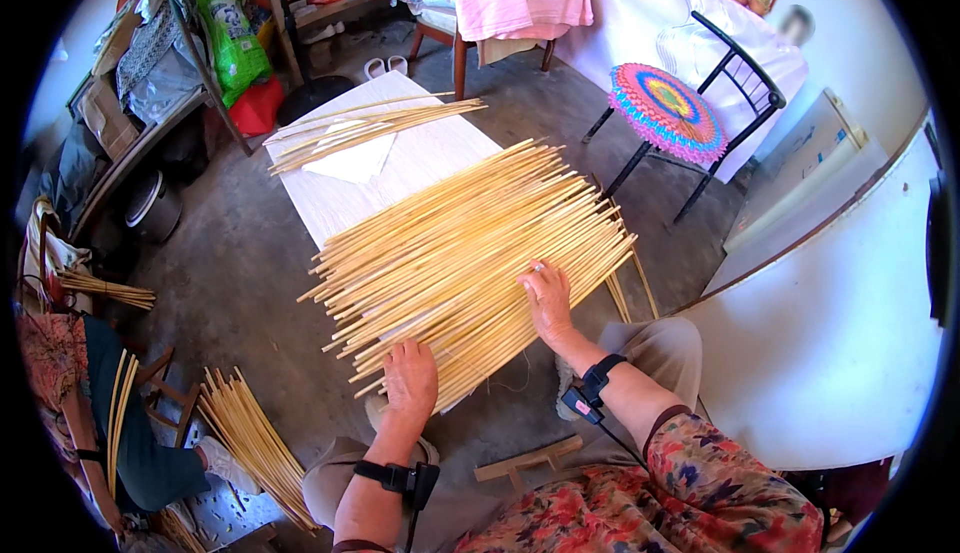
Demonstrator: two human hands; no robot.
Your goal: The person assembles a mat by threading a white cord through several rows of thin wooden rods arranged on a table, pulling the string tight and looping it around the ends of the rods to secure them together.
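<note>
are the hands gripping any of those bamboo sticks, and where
Nothing is gripped: left hand and right hand lie flat, palms down, on the near end of the bamboo stick pile.

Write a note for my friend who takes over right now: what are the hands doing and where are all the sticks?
Left hand: flat, palm down on the near end of the big pile of bamboo sticks, gripping nothing.
Right hand: flat on the same pile, farther right.
The pile lies fanned across the white table.
A smaller bundle lies at the table's far end.
More sticks lie on the floor at left, near another person.
Done: sticks are spread on the table.
Left: they are uneven and not yet lined up.
</note>
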